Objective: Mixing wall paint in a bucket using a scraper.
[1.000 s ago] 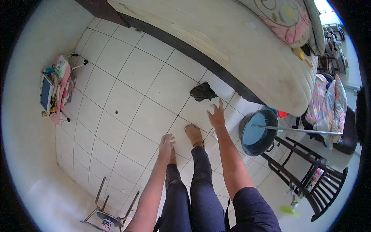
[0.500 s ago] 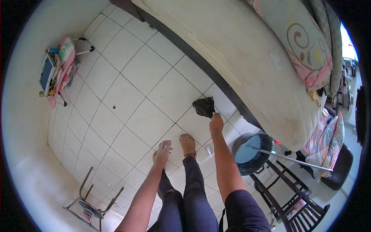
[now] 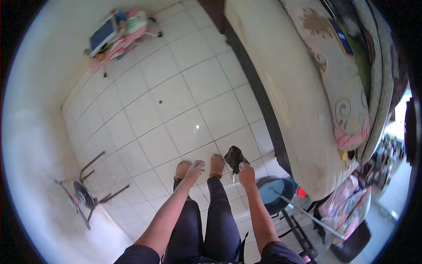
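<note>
My right hand [image 3: 246, 174] grips a crumpled black plastic bag [image 3: 236, 157] by one end, and the bag hangs out ahead of the fist. To the left, my left hand [image 3: 194, 171] is held in front of my legs, its fingers loosely apart with nothing visible in them. Below the hands are my feet in tan clogs [image 3: 216, 165] on the tiled floor. A dark bucket [image 3: 288, 200] stands just right of my right forearm. It looks pale blue inside, and a long pole [image 3: 307, 215] leans out of it.
A mattress [image 3: 272, 97] with pillows [image 3: 349, 110] runs along the right. At the far left stands a low pink table [image 3: 127, 37] loaded with things. An overturned chair [image 3: 83, 193] lies near the left wall. Bedding on a black chair [image 3: 354, 242] is at the lower right.
The view has turned to the right and shifted. My right hand has come nearer my feet, with the bag still in it. My left hand stays before my legs.
</note>
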### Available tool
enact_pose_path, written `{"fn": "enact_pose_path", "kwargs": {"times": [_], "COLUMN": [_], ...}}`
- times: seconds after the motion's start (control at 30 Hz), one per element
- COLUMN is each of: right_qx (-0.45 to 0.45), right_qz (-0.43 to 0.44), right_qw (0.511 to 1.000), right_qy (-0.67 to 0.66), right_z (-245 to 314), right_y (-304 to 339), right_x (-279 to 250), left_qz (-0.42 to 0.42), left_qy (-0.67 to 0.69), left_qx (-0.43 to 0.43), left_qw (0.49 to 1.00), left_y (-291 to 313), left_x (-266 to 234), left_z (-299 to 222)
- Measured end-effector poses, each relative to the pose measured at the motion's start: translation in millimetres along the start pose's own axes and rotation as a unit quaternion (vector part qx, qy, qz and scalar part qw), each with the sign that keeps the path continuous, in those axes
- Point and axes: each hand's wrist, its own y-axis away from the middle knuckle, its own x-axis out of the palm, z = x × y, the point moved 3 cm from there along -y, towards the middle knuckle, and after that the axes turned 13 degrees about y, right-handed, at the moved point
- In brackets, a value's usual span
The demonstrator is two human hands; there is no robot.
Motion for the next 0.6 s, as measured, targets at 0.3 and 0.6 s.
{"fn": "enact_pose_path", "kwargs": {"times": [0.3, 0.6], "right_qx": [-0.243, -0.463], "right_qz": [0.068, 0.164], "right_qw": [0.962, 0.867], "right_qy": [-0.105, -0.081], "right_z": [231.2, 465.5], "right_y": [125.5, 242.4], "right_x": [-175.6, -208.3], "left_qz": [-0.060, -0.342], "left_qy": [-0.255, -0.209], "left_qx": [0.484, 0.562], "left_qw": [0.835, 0.724], "left_y": [249.7, 415.1], "left_x": [9.7, -139.4], "left_z": [-122.8, -128.7]}}
